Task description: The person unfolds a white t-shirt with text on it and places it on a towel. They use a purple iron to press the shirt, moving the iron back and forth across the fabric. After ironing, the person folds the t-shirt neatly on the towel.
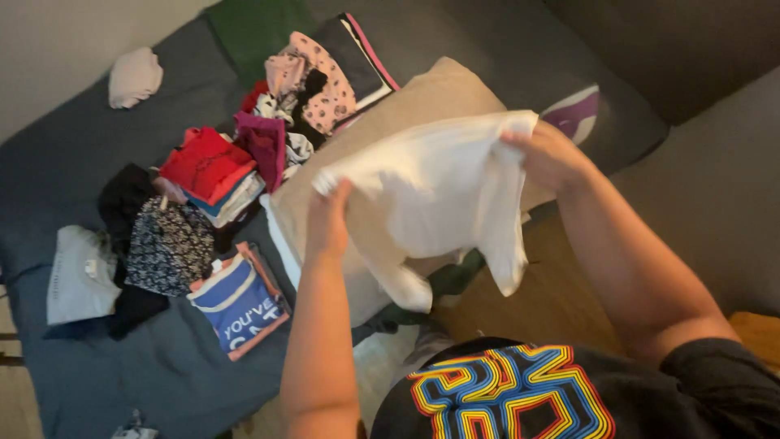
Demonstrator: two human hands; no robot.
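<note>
I hold a white garment (pixel 431 191) up in front of me, stretched between both hands above a beige pillow (pixel 422 97). My left hand (pixel 327 219) grips its left edge. My right hand (pixel 548 154) grips its upper right corner. The cloth hangs down in loose folds between my arms. A dark shirt with a bright multicoloured line pattern (pixel 504 394) covers my chest at the bottom of the view.
A dark grey bed cover (pixel 89 146) carries piles of folded clothes: a red stack (pixel 207 162), a black-and-white patterned piece (pixel 166 244), a blue printed piece (pixel 240 305), pink spotted clothes (pixel 321 77), a white folded piece (pixel 80 276). Brown floor (pixel 544 301) lies at the right.
</note>
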